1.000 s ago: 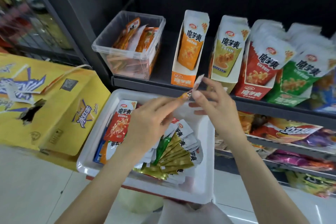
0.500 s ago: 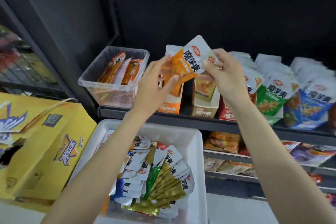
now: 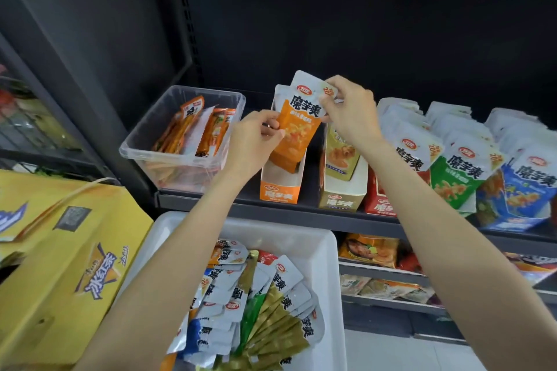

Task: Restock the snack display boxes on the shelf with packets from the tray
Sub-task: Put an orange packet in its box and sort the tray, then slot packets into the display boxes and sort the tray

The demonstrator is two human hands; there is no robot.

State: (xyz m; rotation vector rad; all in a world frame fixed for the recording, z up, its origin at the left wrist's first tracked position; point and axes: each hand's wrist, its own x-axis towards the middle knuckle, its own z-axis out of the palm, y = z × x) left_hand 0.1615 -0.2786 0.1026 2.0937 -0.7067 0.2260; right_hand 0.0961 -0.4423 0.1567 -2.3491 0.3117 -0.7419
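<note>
The orange packet [image 3: 297, 132] looks like glossy plastic film, its white top smooth and faintly shiny; the orange display box [image 3: 280, 190] and the olive box [image 3: 342, 200] to its right look like matt printed card; the clear tub [image 3: 180, 141] at far left on the shelf is transparent, smooth plastic; the shelf [image 3: 301, 214] edge is dark, matt metal; the near white tray [image 3: 331, 250] is smooth plastic with a soft sheen; the yellow carton [image 3: 60, 265] at left is matt cardboard.
</note>
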